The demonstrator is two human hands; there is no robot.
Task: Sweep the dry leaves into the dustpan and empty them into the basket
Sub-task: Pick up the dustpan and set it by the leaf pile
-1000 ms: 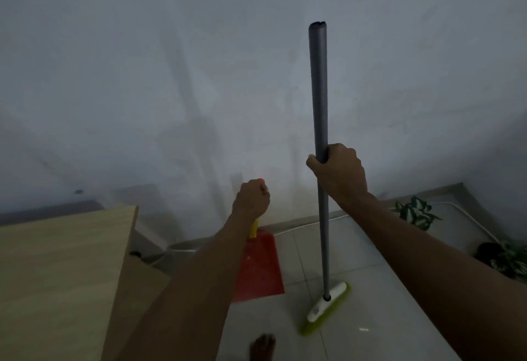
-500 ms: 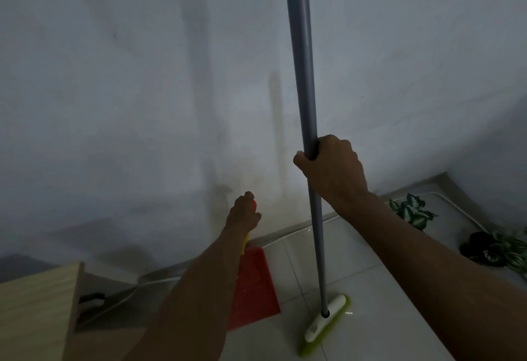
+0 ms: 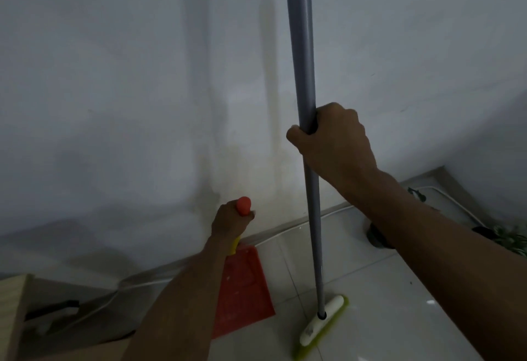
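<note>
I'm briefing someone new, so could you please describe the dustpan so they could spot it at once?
Look where the white wall meets the tiled floor. The dustpan hangs there from the left hand, left of the broom. It is the only flat red scoop, with a yellow handle.

Glossy floor tiles (image 3: 385, 289), matt wall (image 3: 128, 75)

Grey-handled green broom (image 3: 310, 218) upright on floor, red dustpan (image 3: 242, 289) beside it
</note>
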